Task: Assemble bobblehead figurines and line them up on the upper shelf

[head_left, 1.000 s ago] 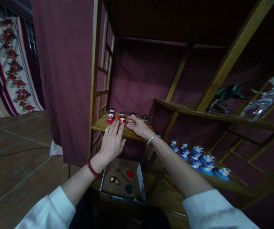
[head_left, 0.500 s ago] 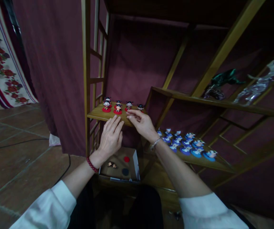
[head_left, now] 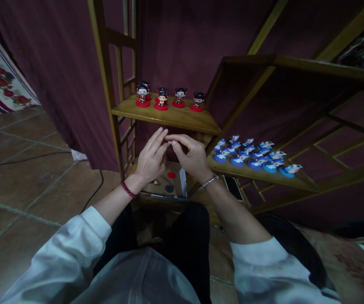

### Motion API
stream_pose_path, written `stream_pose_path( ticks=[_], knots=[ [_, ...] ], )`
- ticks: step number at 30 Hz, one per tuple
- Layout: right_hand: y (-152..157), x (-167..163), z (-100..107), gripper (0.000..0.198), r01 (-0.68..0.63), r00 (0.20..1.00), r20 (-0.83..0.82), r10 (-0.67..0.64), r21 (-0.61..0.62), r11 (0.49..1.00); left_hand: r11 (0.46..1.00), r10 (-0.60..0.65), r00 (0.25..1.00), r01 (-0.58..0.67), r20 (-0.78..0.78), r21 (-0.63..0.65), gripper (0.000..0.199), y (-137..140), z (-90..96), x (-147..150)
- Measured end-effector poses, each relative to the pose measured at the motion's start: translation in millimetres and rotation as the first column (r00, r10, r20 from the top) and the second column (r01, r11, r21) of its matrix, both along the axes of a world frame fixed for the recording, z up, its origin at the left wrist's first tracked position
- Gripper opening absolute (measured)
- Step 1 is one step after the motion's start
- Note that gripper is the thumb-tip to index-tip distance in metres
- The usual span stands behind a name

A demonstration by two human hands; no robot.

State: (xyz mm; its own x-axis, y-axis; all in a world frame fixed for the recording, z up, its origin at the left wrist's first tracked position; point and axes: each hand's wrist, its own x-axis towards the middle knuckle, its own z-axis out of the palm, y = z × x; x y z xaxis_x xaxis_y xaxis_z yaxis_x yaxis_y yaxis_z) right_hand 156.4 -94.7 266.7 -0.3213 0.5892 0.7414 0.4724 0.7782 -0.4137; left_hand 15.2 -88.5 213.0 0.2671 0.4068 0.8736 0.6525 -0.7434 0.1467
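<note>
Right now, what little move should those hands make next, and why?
I'd perhaps lower the right hand to the loose red disc in the box: the figures on the shelf above stand on red bases, this disc bears nothing, and I see no figure in that hand or the left hand.

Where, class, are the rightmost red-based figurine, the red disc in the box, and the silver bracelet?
Rightmost red-based figurine (head_left: 197, 103), head view: body.
Red disc (head_left: 171, 175), head view: upper face.
Silver bracelet (head_left: 210, 181), head view: middle of band.
</note>
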Motion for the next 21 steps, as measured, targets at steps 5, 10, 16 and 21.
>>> stream_pose_path(
  ticks=[5,10,16,21],
  knots=[
    [5,3,-38,0.022,0.033,0.999,0.027,-0.030,-0.149,0.988,0.995,-0.010,1.000,0.010,0.004,-0.100,0.028,2,-34.1,3],
    [17,9,-94,0.021,0.092,0.996,0.039,-0.083,-0.340,0.936,0.926,-0.002,0.995,-0.037,-0.104,-0.375,0.028,5,-77.6,9],
    [24,16,-148,0.023,0.239,0.966,0.216,-0.141,-0.545,0.804,0.739,-0.015,0.974,-0.142,-0.227,-0.659,0.029,1,-118.5,20],
    [26,19,-183,0.023,0.345,0.929,0.334,-0.161,-0.619,0.706,0.608,-0.071,0.946,-0.210,-0.317,-0.765,0.033,-3,-148.0,30]
  ],
)
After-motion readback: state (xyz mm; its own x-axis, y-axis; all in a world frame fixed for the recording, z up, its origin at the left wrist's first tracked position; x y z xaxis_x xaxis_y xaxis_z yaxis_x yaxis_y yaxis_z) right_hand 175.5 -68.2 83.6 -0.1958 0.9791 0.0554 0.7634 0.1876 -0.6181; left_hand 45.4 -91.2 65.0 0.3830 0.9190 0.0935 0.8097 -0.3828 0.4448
